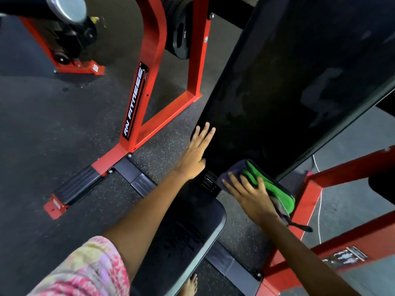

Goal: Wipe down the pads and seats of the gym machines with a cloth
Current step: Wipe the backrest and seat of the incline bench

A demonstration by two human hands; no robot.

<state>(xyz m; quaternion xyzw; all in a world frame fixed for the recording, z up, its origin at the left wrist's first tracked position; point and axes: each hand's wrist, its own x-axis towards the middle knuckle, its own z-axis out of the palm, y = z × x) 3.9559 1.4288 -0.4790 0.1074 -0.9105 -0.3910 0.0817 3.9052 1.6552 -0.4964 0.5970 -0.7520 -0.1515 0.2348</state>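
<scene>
The right hand (254,197), fingers spread flat, presses the cloth (271,186) onto the back pad (288,82) at its 6 o'clock end for wiping. The left hand (197,152), fingers straight, braces the pad's 7 o'clock edge.

Dim, soft blur, wide-angle warp.

Black back pad (288,82), tilted, on red frame (149,86). Left hand (196,154) flat against pad's lower left edge, fingers (205,133) straight. Right hand (252,197) presses green-and-dark cloth (275,189) to pad's bottom edge. Black seat (188,227) below.
</scene>
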